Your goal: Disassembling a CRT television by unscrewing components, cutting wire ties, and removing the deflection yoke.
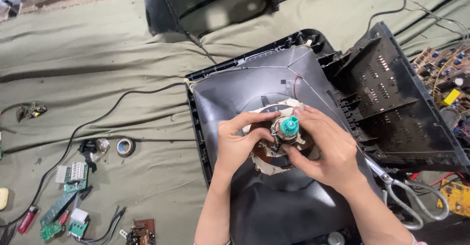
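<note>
A dark grey picture tube (254,86) lies face down in its black front frame on a green cloth. At its neck sits a cream-coloured coil yoke (267,164) with copper windings and a teal plastic cap (290,125) on the end. My left hand (237,142) grips the yoke from the left, fingers curled over its top edge. From the right, my right hand (320,149) closes around the neck just below the teal cap.
A black rear housing (391,103) lies to the right, with circuit boards (448,73) beyond it. Scissors (406,196) rest by my right wrist. Small green boards (73,176), a tape roll (126,146), a lighter (27,219) and black cables (98,120) lie at left.
</note>
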